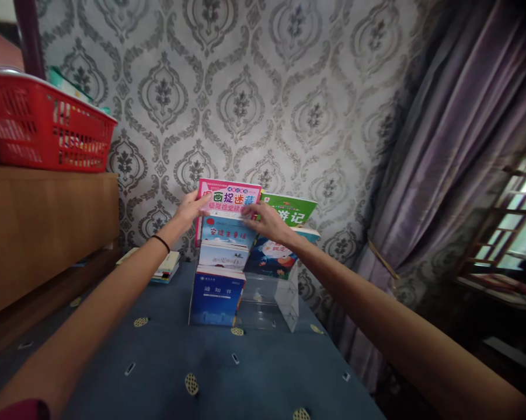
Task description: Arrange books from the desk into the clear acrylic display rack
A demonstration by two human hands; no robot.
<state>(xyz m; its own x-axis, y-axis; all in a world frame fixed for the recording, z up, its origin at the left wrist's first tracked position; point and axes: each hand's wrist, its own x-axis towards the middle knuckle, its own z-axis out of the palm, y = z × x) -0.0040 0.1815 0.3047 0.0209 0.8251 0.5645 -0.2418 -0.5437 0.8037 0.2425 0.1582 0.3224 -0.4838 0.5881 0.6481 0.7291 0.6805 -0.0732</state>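
In the head view we hold a pink book (pixel 234 188) by its left edge with our left hand (pixel 189 211), thumb across the front cover. Our right hand (pixel 269 223) is at the book's lower right, fingers bent and close together over the cover; we cannot tell whether they grip it. The pink book stands at the top of the left column of a clear stepped rack (pixel 286 300). On its cover we read 画捉迷藏, the character before these being covered by our thumb; the smaller line beneath is partly hidden.

Below it, a light-blue book (pixel 227 233) reads 安徒生童话. Next down, a white book (pixel 221 256) carries a title too blurred for us to read with certainty. At the bottom front, a dark-blue book (pixel 216 300) says 通知书 in white.

In the right column, a green book (pixel 293 211) shows 游记, partly behind our right hand. In front of it is a navy illustrated book (pixel 267 262) whose title we cannot make out.

The rack rests on a blue patterned cloth (pixel 157 361). To its left lies a small stack of books (pixel 169 265), near a wooden cabinet (pixel 48 216) bearing a red basket (pixel 85 140).
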